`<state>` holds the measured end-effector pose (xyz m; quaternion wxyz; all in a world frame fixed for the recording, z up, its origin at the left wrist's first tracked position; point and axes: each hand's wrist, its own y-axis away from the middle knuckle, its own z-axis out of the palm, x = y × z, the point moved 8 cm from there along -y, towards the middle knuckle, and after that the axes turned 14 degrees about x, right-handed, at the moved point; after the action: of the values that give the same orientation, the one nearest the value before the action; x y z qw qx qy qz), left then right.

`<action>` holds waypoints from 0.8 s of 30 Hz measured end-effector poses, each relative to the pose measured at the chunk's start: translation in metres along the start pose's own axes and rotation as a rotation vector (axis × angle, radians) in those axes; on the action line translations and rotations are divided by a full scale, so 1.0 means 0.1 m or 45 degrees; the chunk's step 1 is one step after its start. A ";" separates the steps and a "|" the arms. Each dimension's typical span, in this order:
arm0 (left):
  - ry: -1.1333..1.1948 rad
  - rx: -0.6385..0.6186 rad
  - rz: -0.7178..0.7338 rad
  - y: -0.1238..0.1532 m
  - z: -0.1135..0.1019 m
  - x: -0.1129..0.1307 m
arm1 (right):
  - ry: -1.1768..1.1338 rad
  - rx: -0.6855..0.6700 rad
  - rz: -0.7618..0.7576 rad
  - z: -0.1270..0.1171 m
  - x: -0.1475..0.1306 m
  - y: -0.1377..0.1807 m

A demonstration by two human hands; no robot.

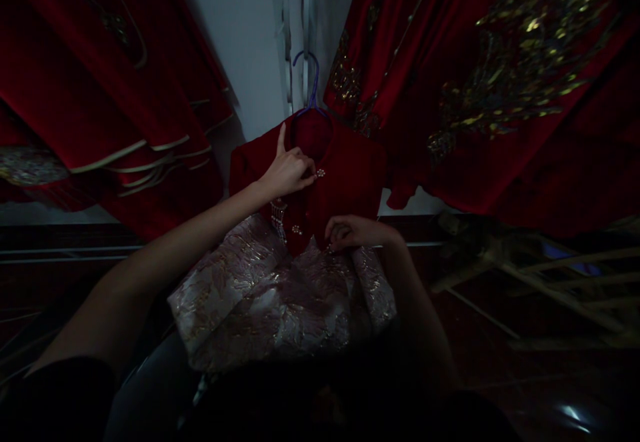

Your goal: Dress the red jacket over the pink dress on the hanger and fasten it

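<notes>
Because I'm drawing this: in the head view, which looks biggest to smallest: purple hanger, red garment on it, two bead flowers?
1. Red garment
2. Purple hanger, visible part
3. Upper bead flower and lower bead flower: too alike to rank

Bare left arm [200, 225] extended from lower left, nearly straight; bare left hand [290, 170] higher, one finger [281, 139] raised, others bent. Bare right forearm [425, 295] angled up, wrist [393, 234] bent inward; bare right hand [359, 231] lower, fingers [337, 229] curled.
</notes>
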<state>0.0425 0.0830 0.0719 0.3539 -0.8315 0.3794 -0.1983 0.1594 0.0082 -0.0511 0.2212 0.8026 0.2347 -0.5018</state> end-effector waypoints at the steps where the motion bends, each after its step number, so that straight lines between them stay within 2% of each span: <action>1: 0.019 0.007 -0.007 0.00 0.00 0.00 | 0.000 -0.006 0.005 0.00 0.00 0.00; 7: 0.105 0.037 -0.033 0.03 0.00 0.04 | -0.013 -0.023 0.013 0.01 0.05 -0.01; 13: 0.061 0.068 0.005 0.08 -0.01 0.03 | -0.019 -0.019 0.009 0.01 0.07 -0.03; 21: 0.249 0.201 -0.130 0.13 -0.03 -0.09 | -0.037 -0.023 0.026 0.01 0.09 -0.05; 24: 0.223 0.193 -0.119 0.14 -0.01 -0.11 | -0.040 -0.016 0.034 0.01 0.09 -0.05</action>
<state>0.0279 0.0850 0.0619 0.3716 -0.7988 0.3535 -0.3144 0.1593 0.0132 -0.0605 0.2364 0.7963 0.2237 -0.5099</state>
